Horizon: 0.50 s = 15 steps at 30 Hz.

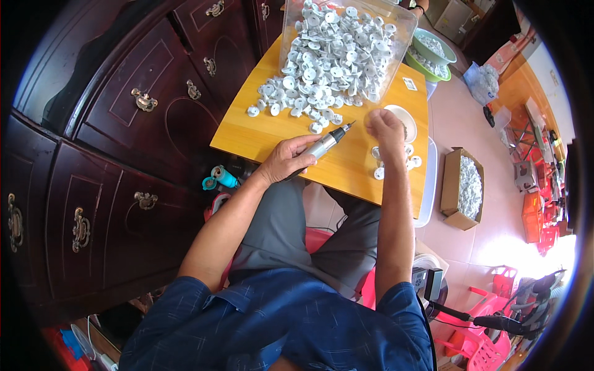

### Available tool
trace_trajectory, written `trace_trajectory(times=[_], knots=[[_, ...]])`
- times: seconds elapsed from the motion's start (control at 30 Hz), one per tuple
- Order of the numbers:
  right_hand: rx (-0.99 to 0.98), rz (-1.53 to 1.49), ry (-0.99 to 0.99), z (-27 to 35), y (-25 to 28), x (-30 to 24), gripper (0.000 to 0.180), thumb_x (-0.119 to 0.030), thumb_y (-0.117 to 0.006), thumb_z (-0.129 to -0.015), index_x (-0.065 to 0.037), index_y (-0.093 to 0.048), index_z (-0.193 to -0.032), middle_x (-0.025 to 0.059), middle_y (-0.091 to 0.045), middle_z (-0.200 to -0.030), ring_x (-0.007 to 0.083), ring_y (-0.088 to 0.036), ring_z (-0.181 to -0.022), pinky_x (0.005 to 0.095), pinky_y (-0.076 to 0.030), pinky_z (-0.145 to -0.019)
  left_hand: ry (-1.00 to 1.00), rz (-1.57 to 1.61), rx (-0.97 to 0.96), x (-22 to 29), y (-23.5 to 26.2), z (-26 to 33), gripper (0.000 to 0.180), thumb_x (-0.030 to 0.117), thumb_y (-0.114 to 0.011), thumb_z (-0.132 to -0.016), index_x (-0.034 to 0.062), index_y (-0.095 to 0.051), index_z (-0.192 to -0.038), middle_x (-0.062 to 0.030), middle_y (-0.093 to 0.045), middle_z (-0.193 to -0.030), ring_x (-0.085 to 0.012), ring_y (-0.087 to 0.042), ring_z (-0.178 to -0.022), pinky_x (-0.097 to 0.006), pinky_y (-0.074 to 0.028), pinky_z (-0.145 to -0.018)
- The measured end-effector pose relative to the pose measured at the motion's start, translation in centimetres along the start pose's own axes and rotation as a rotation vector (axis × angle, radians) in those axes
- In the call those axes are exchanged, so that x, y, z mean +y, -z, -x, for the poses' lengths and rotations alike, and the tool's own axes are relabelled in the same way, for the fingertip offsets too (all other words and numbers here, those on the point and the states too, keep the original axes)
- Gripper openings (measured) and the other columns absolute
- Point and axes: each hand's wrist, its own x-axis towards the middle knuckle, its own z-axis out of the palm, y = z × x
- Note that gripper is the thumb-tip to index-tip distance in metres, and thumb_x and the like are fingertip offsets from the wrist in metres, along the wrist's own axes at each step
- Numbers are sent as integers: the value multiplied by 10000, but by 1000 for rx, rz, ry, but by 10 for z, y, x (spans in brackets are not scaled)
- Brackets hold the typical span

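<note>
My left hand (pixel 284 162) is closed around the grey barrel of a small electric screwdriver (pixel 323 146), whose black nose and thin bit point up and to the right above the wooden table (pixel 247 135). Beside the bit, my right hand (pixel 387 130) has its fingers pinched together. Whatever they hold is hidden or too small to name. Partly behind that hand stands a white bowl (pixel 407 119) with small brownish bits in it. Several round white plastic pieces (pixel 378 174) lie under and around my right wrist. A large heap of similar pieces (pixel 334 55) spills from a clear plastic bin (pixel 401 31) onto the table.
Dark wooden drawers (pixel 148 123) line the left side. Past the table's right edge are stacked green basins (pixel 436 49) of white pieces and a cardboard box (pixel 455 179) of more. A teal bottle (pixel 224 175) is below the left edge. Another person's arm (pixel 422 6) shows at the top.
</note>
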Motion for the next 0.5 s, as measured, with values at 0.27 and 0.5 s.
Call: trace_trajectory(times=[0.27,0.5], knots=[[-32,-76,-60,4,-24,7,103,-102,-661,-933,-39,-623,-1006,17,-648,-842,105,-628,-712,240,-535,-656,20,-12,-10,0,3,1,579,241,-634,-917,25,-471,-1429,-80,-674,-947,-79,-620,-799,-227,-495,-668],[-99,-54,-95,1,-12,13,123,-73,-675,-908,-47,-624,-1016,21,-663,-855,114,-643,-734,247,-541,-677,5,8,-7,-4,2,0,587,261,-643,-921,17,-470,-1426,-77,-672,-995,-88,-629,-835,-233,-505,-678]])
